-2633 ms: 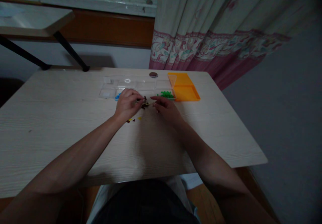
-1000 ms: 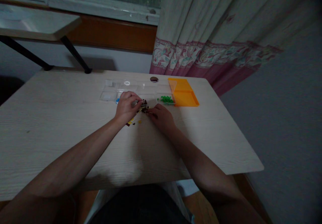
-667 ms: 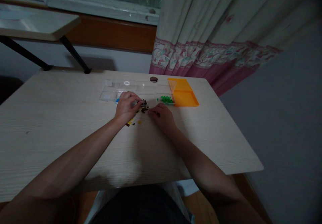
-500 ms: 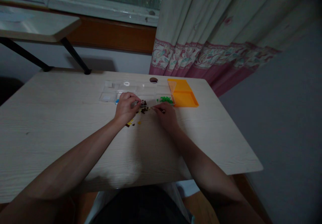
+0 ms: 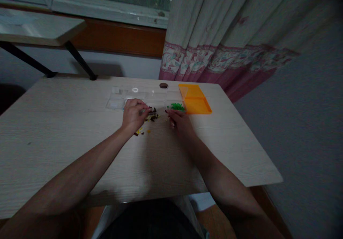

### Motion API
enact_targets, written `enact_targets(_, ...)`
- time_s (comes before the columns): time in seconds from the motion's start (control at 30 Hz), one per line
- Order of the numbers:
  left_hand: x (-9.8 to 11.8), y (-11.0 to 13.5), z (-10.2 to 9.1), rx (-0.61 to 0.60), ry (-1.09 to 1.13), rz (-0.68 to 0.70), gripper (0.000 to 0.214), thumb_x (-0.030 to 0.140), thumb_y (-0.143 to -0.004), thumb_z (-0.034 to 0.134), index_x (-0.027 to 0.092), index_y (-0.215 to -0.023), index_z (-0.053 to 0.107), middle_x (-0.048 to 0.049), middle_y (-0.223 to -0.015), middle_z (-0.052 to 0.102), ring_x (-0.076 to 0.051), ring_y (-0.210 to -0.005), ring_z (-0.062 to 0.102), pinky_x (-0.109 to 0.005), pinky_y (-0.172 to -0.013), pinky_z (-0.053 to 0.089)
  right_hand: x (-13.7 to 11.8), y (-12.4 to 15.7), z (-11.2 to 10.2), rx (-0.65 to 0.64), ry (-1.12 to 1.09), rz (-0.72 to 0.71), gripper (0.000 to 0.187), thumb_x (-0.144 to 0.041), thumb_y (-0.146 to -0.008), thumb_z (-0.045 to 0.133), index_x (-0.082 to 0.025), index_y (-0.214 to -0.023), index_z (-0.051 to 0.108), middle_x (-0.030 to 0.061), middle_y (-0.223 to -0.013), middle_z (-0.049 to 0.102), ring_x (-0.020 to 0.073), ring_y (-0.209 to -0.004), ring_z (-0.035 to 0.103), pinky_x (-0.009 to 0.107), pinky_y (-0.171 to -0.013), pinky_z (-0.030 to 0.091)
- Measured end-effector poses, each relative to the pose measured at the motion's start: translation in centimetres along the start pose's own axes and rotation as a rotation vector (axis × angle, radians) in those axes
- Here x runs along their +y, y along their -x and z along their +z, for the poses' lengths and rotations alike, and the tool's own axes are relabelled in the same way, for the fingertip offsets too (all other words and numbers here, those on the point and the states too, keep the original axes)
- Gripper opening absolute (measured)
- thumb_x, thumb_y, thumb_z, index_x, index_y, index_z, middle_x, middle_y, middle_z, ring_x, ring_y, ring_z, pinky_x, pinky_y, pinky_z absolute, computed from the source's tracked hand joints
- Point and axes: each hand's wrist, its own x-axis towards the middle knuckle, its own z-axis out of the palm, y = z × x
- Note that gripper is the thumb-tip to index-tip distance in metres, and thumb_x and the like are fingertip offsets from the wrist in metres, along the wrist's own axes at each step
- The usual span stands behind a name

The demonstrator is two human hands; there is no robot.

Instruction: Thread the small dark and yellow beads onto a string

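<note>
My left hand (image 5: pixel 133 115) is closed in a pinch at the front edge of a clear compartment box (image 5: pixel 155 95); what its fingertips hold is too small to make out. To the right, my right hand (image 5: pixel 181 122) pinches a small dark piece (image 5: pixel 166 111) just in front of the box. Dark brown pieces (image 5: pixel 153 118) lie loose on the table between the hands, mixed with some yellow ones. Nearer to me, under the left wrist, are a few yellow pieces (image 5: pixel 139 130). Green pieces (image 5: pixel 177 106) fill part of the box's right compartment, and brown ones lie in a compartment beside my left fingertips.
An open orange case (image 5: pixel 198 105) stands to the right of the clear box on the pale wooden table (image 5: pixel 80 135). Behind the box is a small round brown object (image 5: pixel 163 85). A raised shelf (image 5: pixel 43 28) on black legs occupies the back left; a curtain (image 5: pixel 203 58) hangs behind.
My right hand has drawn back a little to the right, away from the loose brown pieces, and its fingers are posed differently. The left hand has hardly moved.
</note>
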Motion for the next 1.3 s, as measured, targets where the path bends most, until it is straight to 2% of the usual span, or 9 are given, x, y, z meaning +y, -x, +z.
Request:
enact_targets(0.23, -0.2, 0.0, 0.1, -0.013, -0.006, -0.034, 0.006, 0.028, -0.081, 0.071, 0.023, -0.079, 0.073, -0.0028, -0.091, 0.066, -0.021, -0.096, 0.054, -0.039, -0.09, 0.043, -0.3, 0.1, 0.2, 0.024, -0.049, 0.055, 0.033, -0.044, -0.06, 0.079, -0.016, -0.075, 0.068, -0.0046, -0.062, 0.055, 0.0033, -0.042, 0.036, 0.021, -0.037, 0.025)
enact_targets(0.6, -0.2, 0.1, 0.1, 0.019, -0.002, 0.018, 0.006, 0.027, -0.082, 0.07, 0.022, -0.08, 0.073, -0.003, -0.088, 0.065, -0.021, -0.093, 0.054, -0.04, -0.088, 0.044, -0.1, 0.1, 0.0, -0.008, -0.05, 0.049, 0.033, -0.043, -0.065, 0.077, -0.016, -0.081, 0.069, -0.0052, -0.06, 0.053, 0.0038, -0.043, 0.035, 0.021, -0.038, 0.026)
enact_targets(0.73, 0.2, 0.0, -0.1, 0.032, 0.017, 0.092, 0.006, 0.027, -0.083, 0.069, 0.022, -0.083, 0.073, -0.003, -0.089, 0.066, -0.02, -0.092, 0.054, -0.039, -0.086, 0.044, -0.4, 0.3, 0.2, -0.008, -0.061, 0.065, 0.032, -0.042, -0.064, 0.077, -0.015, -0.079, 0.069, -0.0056, -0.058, 0.051, 0.004, -0.044, 0.035, 0.021, -0.04, 0.029)
enact_targets(1.0, 1.1, 0.1, -0.5, -0.019, 0.064, 0.341, 0.009, 0.026, -0.087, 0.065, 0.025, -0.093, 0.071, -0.0028, -0.095, 0.067, -0.019, -0.093, 0.055, -0.038, -0.088, 0.043, -0.6, 0.7, 0.7, -0.023, -0.016, 0.066, 0.028, -0.041, -0.064, 0.076, -0.016, -0.073, 0.068, -0.0057, -0.056, 0.05, 0.005, -0.044, 0.035, 0.021, -0.043, 0.037)
enact_targets(1.3, 1.4, 0.2, -0.5, -0.061, 0.053, 0.428, 0.016, 0.031, -0.088, 0.064, 0.025, -0.1, 0.07, -0.0034, -0.093, 0.066, -0.018, -0.091, 0.057, -0.036, -0.086, 0.044, -0.2, 1.0, 1.0, -0.124, 0.017, 0.104, 0.028, -0.042, -0.064, 0.077, -0.017, -0.071, 0.067, -0.0058, -0.053, 0.049, 0.0065, -0.045, 0.038, 0.022, -0.044, 0.04)
